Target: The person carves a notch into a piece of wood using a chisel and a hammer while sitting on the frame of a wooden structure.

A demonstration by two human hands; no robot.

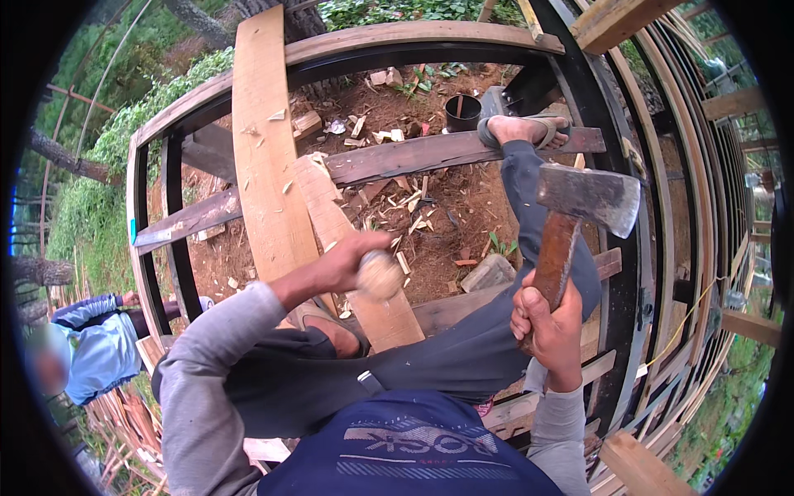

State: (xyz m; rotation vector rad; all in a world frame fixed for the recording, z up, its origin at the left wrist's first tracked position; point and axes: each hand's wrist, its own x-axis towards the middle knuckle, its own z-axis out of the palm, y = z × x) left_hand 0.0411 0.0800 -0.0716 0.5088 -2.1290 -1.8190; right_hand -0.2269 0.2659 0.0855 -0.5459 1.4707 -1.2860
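Note:
My right hand [547, 318] is wrapped round the wooden handle of an axe [589, 198], raised over my right leg with the blade edge facing right and the blunt back facing left. In my left hand [351, 258] is a tool handle with a round, worn wooden end [380, 275]; the end is blurred, and the rest of the tool is hidden. It is above a narrow wooden plank [389, 318], which has a splintered notch near its far end. Beside that, on the left, lies a longer, wider plank [263, 140] with chips on it.
Dark frame beams [430, 157] cross beneath the planks, and my sandalled right foot [525, 130] rests on one. Wood chips litter the soil below, near a black bucket [461, 112] and a grey block [488, 273]. Another person [103, 343] is at the left. Slats line the right side.

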